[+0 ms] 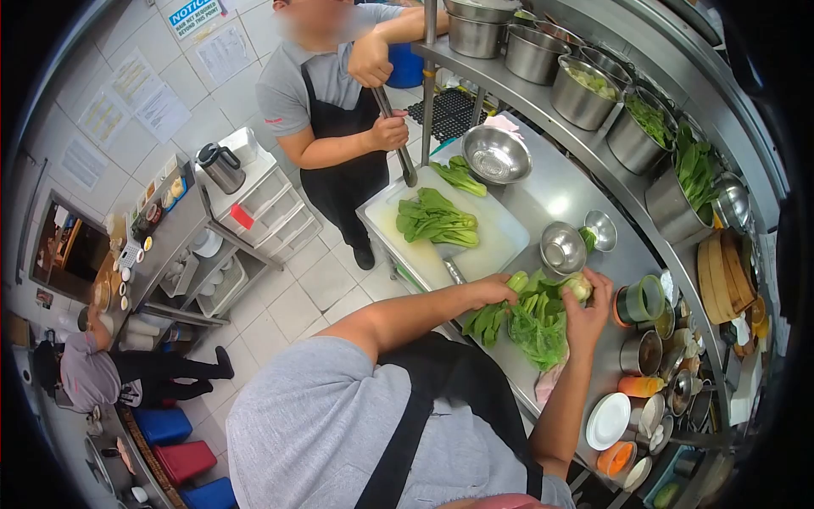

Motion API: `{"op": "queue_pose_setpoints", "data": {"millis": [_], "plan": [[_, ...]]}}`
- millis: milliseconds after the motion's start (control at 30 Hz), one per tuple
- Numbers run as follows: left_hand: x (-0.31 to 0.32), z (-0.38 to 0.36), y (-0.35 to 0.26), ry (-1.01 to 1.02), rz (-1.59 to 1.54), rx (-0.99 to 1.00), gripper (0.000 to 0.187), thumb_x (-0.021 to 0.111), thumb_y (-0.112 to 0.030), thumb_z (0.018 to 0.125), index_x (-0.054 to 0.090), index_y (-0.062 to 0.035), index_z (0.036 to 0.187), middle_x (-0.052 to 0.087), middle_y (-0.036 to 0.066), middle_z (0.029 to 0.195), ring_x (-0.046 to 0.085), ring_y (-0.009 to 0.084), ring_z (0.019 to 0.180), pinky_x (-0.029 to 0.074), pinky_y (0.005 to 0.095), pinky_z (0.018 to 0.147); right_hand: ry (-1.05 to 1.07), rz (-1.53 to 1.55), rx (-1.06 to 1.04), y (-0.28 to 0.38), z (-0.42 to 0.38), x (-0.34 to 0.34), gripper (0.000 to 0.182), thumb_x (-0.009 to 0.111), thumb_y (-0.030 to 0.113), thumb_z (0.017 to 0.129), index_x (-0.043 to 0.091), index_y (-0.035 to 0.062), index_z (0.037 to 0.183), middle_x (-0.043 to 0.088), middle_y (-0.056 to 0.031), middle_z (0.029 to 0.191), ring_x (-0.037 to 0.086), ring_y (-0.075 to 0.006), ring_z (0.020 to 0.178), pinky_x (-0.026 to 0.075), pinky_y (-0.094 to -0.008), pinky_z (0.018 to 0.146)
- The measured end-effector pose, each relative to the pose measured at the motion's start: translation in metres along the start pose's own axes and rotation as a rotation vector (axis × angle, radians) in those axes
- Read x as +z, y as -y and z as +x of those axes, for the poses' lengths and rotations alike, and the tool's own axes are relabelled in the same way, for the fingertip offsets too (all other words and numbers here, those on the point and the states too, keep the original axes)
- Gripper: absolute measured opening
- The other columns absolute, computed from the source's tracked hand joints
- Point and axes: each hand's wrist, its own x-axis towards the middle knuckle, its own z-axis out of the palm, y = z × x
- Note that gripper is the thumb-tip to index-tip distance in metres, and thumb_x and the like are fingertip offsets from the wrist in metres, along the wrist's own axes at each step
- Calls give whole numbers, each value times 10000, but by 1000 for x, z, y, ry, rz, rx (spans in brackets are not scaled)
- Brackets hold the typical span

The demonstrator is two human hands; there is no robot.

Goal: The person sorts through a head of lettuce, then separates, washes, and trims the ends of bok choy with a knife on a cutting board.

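Observation:
My left hand point(502, 290) and my right hand are low over the steel counter; correctly placed, my left hand is closed round a bunch of leafy greens point(485, 322). My right hand point(589, 307) grips the pale base of another leafy bunch point(577, 290). Between them more greens lie by a green plastic bag point(538, 335). A white cutting board point(500, 246) holds a pile of bok choy point(435, 219) and a smaller bunch point(458, 176). A knife point(454, 270) rests at the board's near edge, its blade partly under the pile. Steel bowls point(563, 248) stand just beyond my hands.
Across the board a co-worker point(339, 110) holds a long metal tool point(398, 136). Steel pots point(585, 89) line the shelf above. Sauce containers point(640, 386) and white plates point(608, 422) crowd the right side. Another person point(93, 365) stands at far left.

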Motion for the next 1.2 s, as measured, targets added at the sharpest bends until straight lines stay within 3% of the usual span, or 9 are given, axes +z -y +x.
{"op": "queue_pose_setpoints", "data": {"millis": [233,433,500,533,700,867,1000,1100,1200], "plan": [[-2,-52,-26,-101,22,55,596,775,-30,905,617,15,1478,740,133,1106,734,218,870,619,380,756,-87,-18,-21,20,4,-30,503,800,-92,894,716,-27,1385,570,-102,1374,614,-226,1265,494,-355,1145],[10,-68,-74,-101,-13,353,636,795,-45,936,560,3,1525,710,110,1167,713,201,913,598,371,795,-92,-38,49,20,8,-16,490,831,-27,904,726,-17,1382,606,-114,1350,654,-233,1229,536,-367,1089],[22,-65,-87,-70,67,598,690,818,-87,986,493,-12,1589,690,107,1297,708,197,1070,598,373,929,-63,-60,88,27,10,5,489,861,15,902,734,-4,1374,631,-124,1325,671,-243,1207,550,-373,1063],[25,-66,-88,-70,61,597,690,818,-87,986,493,-12,1589,690,107,1297,708,197,1070,598,373,929,-25,-75,135,33,12,22,478,885,70,913,744,-2,1363,655,-131,1305,691,-251,1176,560,-381,1044],[17,-68,-79,100,76,631,800,847,-112,1001,412,-48,1670,626,106,1494,583,193,1407,497,394,1187,-26,-75,200,25,11,74,474,934,197,930,770,-1,1329,702,-150,1267,728,-272,1118,576,-399,1017],[4,-94,-69,87,74,530,753,910,-71,890,541,-27,1544,693,94,1430,663,191,1314,553,377,1109,32,-75,244,36,-10,100,480,933,236,939,773,-15,1314,712,-174,1255,732,-295,1108,586,-413,1010],[-26,-83,-60,-41,144,508,601,894,-35,835,660,-12,1388,754,80,1298,718,193,1205,584,362,1042,124,43,234,35,-16,116,467,900,243,994,754,-24,1348,687,-144,1226,724,-257,1113,618,-392,961],[-50,-100,-96,-94,251,504,579,891,-43,796,703,-19,1343,775,70,1245,736,173,1142,596,352,1003,128,227,281,31,-17,120,442,854,225,1051,729,-28,1391,662,-122,1256,712,-204,1108,634,-352,928],[-89,-99,-154,-243,674,569,686,902,-94,771,669,-42,1414,792,88,1238,762,223,1122,604,387,996,36,331,295,22,-24,117,416,831,204,1066,726,-32,1393,687,-98,1258,705,-181,1088,619,-334,921]]}}
